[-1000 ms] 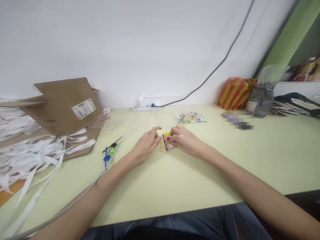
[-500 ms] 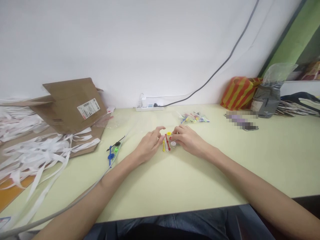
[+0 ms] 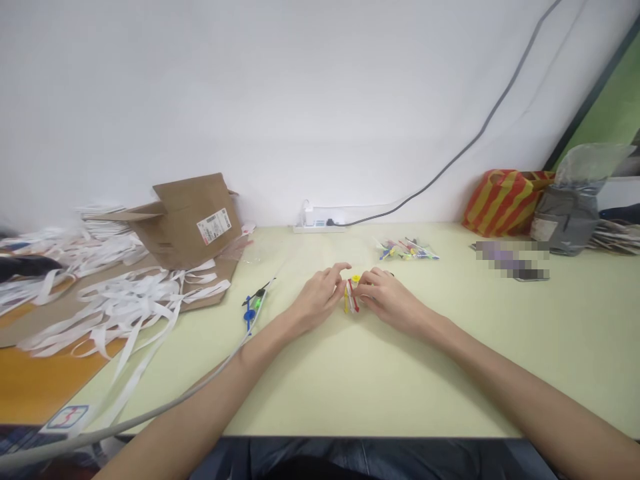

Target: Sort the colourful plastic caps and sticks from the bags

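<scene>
My left hand (image 3: 317, 300) and my right hand (image 3: 390, 301) face each other on a pale green tabletop (image 3: 400, 380). Between them stands a small cluster of red, white and yellow plastic strips (image 3: 351, 297), with a yellow plastic piece (image 3: 355, 278) at its far end. My right fingertips cover the cluster's right side, and I cannot tell whether they grip it. My left fingers are curled and apart, just beside the strips, holding nothing. Part of the cluster is hidden behind my fingers.
Left of my left hand lie blue, green and black plastic pieces (image 3: 253, 308). Further back are a bag of coloured parts (image 3: 407, 251) and a power strip (image 3: 319, 227). A cardboard box (image 3: 187, 220) and white paper strips (image 3: 125, 307) fill the left; striped and grey bags (image 3: 506, 203) stand at right.
The whole scene has shifted right in the view. My hands have closed in around the strips, and the small round transparent disc seen earlier is now out of sight.
</scene>
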`<state>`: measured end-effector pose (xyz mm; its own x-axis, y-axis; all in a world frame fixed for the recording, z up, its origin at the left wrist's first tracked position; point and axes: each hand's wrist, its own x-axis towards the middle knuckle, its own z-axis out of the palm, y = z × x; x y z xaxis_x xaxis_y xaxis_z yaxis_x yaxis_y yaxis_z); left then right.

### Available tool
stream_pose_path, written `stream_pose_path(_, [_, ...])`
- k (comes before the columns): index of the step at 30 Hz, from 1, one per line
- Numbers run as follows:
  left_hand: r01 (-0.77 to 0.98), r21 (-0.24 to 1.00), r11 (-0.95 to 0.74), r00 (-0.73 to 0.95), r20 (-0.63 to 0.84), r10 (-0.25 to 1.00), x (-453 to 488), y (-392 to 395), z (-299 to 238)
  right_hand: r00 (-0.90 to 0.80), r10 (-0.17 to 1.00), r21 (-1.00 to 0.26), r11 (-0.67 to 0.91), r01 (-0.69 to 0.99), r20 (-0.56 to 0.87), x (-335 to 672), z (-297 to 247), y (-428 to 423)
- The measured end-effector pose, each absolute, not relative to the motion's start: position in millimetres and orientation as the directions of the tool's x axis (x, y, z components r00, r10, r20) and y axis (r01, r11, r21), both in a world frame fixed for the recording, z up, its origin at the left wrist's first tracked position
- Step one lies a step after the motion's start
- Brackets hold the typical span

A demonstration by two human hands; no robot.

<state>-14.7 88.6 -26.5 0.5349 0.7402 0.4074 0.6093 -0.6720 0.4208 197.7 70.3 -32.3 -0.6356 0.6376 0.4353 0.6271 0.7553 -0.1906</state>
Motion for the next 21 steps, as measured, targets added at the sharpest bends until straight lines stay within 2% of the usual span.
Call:
stream_pose_path(6, [0.641,0.286,-0.712,0.527,0.510,0.679,-16,90,-26,-0.608,0.631,-0.207,0.756,0.621,0.482,200,-34,74])
stream_pose_path(11, [0.721,0.075,-0.689,0.592,0.450,0.668,-35,95,-6,-0.585,0.639,-0.236,0.750,0.618,0.499,202,-35,77])
stream_pose_path(13, [0.760,0.059,-0.647,0.577,0.398,0.713,-49,99,5,-0.577,0.645,-0.245,0.745,0.620,0.501,202,-36,78])
stream_pose_path(15, [0.840,0.077,-0.538,0.495,0.301,0.815,-68,102,15,-0.574,0.646,-0.247,0.744,0.621,0.503,202,-37,79])
stream_pose_path(21, [0.949,0.057,-0.309,0.294,0.188,0.937,-132,115,29,-0.559,0.639,-0.207,0.736,0.645,0.528,206,-39,86])
